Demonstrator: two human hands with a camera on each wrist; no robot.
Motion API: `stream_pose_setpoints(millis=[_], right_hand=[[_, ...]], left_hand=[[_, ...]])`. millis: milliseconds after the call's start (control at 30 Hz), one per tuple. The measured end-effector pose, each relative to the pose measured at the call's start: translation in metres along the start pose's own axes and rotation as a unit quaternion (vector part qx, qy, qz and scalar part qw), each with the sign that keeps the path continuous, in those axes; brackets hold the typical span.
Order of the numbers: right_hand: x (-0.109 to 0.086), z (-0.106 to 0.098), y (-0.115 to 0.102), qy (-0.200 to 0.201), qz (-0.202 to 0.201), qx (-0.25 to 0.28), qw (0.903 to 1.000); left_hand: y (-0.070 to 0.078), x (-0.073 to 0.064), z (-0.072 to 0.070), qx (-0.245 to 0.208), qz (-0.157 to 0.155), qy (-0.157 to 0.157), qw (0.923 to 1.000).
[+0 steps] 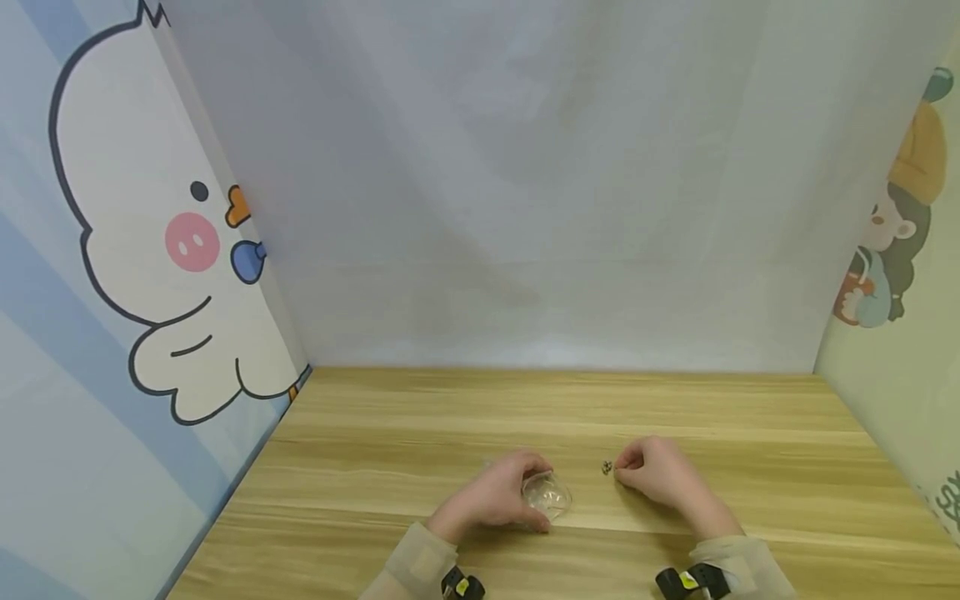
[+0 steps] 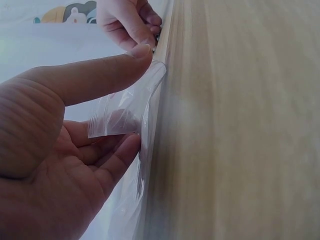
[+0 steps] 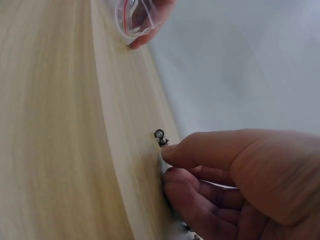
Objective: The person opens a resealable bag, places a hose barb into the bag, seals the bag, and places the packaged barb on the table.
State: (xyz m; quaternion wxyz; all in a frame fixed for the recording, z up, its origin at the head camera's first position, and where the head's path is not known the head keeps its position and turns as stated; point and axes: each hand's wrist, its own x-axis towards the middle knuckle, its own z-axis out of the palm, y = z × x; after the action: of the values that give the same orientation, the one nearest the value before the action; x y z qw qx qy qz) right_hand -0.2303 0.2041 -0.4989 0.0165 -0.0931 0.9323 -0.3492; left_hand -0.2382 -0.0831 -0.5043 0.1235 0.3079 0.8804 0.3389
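Fingers (image 2: 121, 156) and thumb (image 2: 100, 77) of the left hand (image 1: 497, 493) curl round a clear plastic bag (image 1: 549, 497) at the wooden tabletop (image 1: 570, 400). Right of the bag — apart from it — lie small metal pieces (image 1: 607, 467). Farther right of the bag, the right hand (image 1: 660, 473) has its fingertips (image 3: 175, 186) just beside the pieces; whether they pinch one, I cannot tell.
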Motion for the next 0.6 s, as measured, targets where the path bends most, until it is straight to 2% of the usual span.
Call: stream_pose_setpoints(millis=[300, 600], right_hand=[[-0.0001, -0.0024, -0.0012, -0.012, -0.001, 0.01, 0.9999], [-0.001, -0.0004, -0.0074, -0.017, -0.021, 0.023, 0.9994]], left_hand=[[0.0004, 0.0006, -0.0005, -0.005, 0.0, 0.0, 1.0], [-0.0009, -0.0002, -0.0009, 0.004, 0.01, 0.001, 0.9999]])
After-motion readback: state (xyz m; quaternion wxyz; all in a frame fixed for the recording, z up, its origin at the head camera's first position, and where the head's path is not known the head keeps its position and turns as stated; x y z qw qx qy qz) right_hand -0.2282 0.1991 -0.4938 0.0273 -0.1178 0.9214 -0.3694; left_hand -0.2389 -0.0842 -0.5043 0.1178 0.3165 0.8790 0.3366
